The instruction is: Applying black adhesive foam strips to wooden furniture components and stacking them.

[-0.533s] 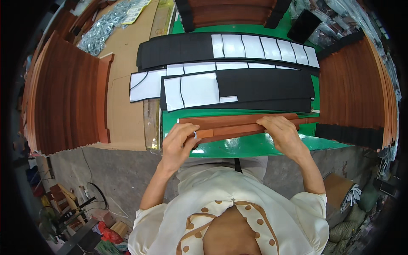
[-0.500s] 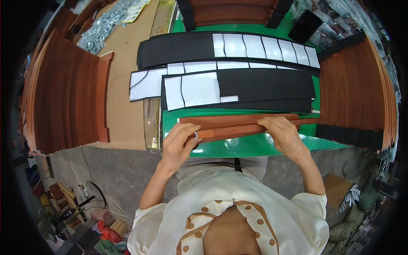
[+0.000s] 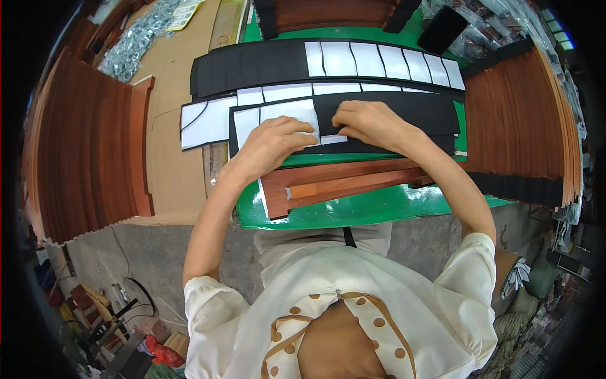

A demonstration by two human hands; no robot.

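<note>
My left hand rests over the white part of the nearest black sheet, its fingertips by the white panel's right edge. The thumb and fingers are a little apart. To its right, my right hand has bent fingers at the bare black part, just above a small white strip. What its fingertips pinch, if anything, is hidden. Closer to me, a reddish-brown board lies with a narrow wooden strip on it, a small pale piece at the strip's left end. Neither hand touches them.
More black sheets with white panels lie behind. Stacks of brown boards stand left and right, another at the back. Bagged metal rings lie on cardboard; a black phone-like object lies back right.
Both hands have let go of the brown board and narrow strip and moved forward to the nearest black sheet. The board and strip now lie on the green table. The view has shifted slightly.
</note>
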